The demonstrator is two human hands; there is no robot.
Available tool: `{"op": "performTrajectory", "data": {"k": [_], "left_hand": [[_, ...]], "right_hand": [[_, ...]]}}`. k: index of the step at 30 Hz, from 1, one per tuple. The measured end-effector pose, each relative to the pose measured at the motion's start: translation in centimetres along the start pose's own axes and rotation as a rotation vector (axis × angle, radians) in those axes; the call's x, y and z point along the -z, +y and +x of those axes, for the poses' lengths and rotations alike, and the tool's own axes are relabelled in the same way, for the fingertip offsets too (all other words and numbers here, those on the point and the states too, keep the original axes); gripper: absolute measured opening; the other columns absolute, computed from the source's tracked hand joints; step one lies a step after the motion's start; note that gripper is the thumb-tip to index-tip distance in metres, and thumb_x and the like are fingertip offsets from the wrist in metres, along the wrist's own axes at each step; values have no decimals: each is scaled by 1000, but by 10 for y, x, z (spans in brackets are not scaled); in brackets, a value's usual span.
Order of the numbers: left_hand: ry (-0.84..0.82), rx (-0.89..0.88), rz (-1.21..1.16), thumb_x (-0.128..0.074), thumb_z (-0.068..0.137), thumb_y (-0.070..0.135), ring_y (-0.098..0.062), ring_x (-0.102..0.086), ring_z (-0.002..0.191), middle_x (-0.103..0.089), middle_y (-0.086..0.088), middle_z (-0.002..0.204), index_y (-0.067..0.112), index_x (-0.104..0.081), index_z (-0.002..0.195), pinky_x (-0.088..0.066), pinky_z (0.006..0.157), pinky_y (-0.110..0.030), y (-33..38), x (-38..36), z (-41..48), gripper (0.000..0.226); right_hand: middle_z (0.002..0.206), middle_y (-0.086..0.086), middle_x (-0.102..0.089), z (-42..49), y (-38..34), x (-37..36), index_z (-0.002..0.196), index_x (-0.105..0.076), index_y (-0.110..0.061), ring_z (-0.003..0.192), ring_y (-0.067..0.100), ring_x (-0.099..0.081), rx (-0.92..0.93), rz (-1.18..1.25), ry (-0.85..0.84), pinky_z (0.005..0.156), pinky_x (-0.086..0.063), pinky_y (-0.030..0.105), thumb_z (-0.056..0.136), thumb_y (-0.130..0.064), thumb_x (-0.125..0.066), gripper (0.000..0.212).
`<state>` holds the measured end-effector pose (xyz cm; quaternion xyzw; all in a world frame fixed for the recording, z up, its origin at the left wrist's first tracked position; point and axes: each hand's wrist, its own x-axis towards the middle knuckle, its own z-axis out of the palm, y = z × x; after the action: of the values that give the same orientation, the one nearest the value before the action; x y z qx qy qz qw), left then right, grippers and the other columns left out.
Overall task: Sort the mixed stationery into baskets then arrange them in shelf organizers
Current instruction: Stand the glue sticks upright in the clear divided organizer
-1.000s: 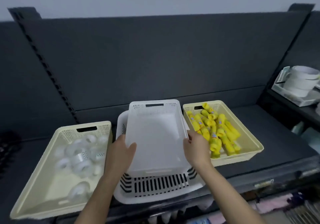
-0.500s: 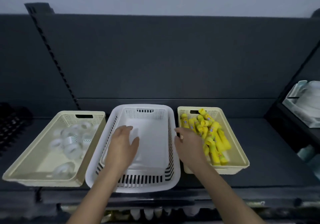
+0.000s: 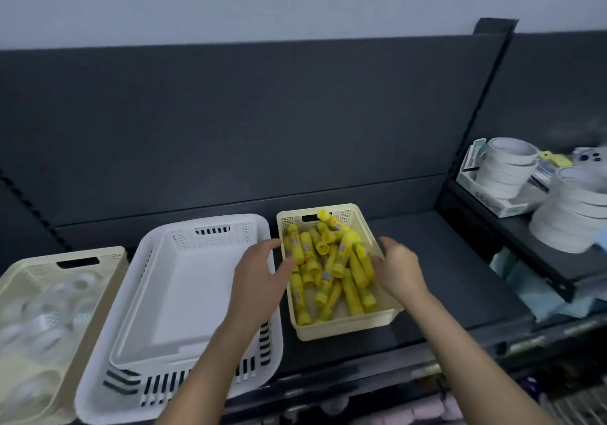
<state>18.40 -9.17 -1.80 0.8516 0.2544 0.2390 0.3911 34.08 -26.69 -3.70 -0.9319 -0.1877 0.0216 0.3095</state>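
On the dark shelf point(image 3: 443, 260) three baskets are set in a row. The cream basket point(image 3: 345, 329) on the right is filled with a loose heap of yellow glue sticks point(image 3: 328, 260), laid criss-cross, with one propped against the back wall of the basket. This basket is flanked by both hands. The left hand point(image 3: 258, 280) is held at its left rim, over the right edge of the white slotted basket point(image 3: 108, 388), and the right hand point(image 3: 399, 270) is held at its right rim. Both hands are loosely spread, the fingers gently bent, and nothing is clasped in either; whether the rims are actually touched cannot be told. A smaller white basket point(image 3: 197, 293) is nested inside the slotted one. At the far left a second cream basket point(image 3: 19, 270) is partly cut off by the frame edge, and blurred clear tape rolls point(image 3: 49, 309) are lying in it. On the neighbouring shelf point(image 3: 512, 227) to the right, white tape rolls point(image 3: 505, 168) are kept in stacks.
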Motion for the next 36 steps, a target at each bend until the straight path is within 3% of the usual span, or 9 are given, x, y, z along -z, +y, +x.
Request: {"op": "performTrajectory", "data": {"k": [3,9,14,16,19,21,25,29,36], "left_hand": [[-3,26,-13,-57,92,37,-1,-47,107,-57,10,125,22,-56,129,-35,88,-21,9,-17,8,40],[41,140,28,-58,91,38,-7,-50,116,-58,9,125,20,-52,134,-39,92,-24,21,-56,19,46],[175,77,40,-69,85,20,-9,-52,96,-53,21,91,15,-60,110,-39,82,-16,35,-90,18,26],[196,109,80,-70,84,21,-19,-53,108,-59,9,107,15,-58,115,-40,93,-27,35,-103,14,35],[221,315,110,-68,86,32,-22,-35,135,-42,-6,144,7,-35,144,-23,104,-22,33,-119,5,71],[196,437,46,-66,88,34,-20,-34,138,-36,-7,150,6,-28,148,-24,109,-26,33,-129,-1,76],[142,677,-515,-59,94,24,-17,-70,95,-71,-2,112,15,-57,126,-55,73,-27,36,-142,-10,33],[117,612,-773,-51,96,16,-26,-68,102,-71,-7,113,23,-62,121,-57,72,-30,42,-146,-10,28],[138,515,-776,-44,97,32,-24,-67,106,-69,-6,117,30,-66,117,-56,76,-28,59,-146,-15,30]], "right_hand": [[105,11,-62,17,15,-6,116,-53,-5,98,30,-58,-62,76,-130,68,-38,28,93,-22,-52,29],[93,-5,-62,48,42,-9,98,-58,-25,73,-2,-51,52,234,-306,53,-34,9,93,-25,-51,9],[94,-5,-63,72,67,2,105,-60,-22,82,3,-56,101,352,-421,60,-40,17,95,-21,-49,15],[94,-6,-64,81,79,7,100,-62,-24,83,4,-58,89,402,-444,60,-42,19,93,-18,-50,15],[85,-7,-69,92,94,14,87,-68,-24,76,5,-63,28,504,-464,56,-45,19,87,-17,-54,15],[77,-8,-72,97,100,18,86,-70,-25,68,6,-67,-53,613,-519,49,-46,16,84,-19,-58,13],[87,2,-75,98,108,15,97,-72,-20,79,18,-72,-157,823,-678,62,-54,27,87,-19,-62,14],[96,4,-74,93,107,13,107,-70,-25,88,23,-71,-160,989,-731,73,-54,33,92,-14,-53,25],[108,10,-71,90,104,25,115,-67,-28,99,30,-68,-138,1119,-792,84,-53,42,91,-16,-47,34]]}}
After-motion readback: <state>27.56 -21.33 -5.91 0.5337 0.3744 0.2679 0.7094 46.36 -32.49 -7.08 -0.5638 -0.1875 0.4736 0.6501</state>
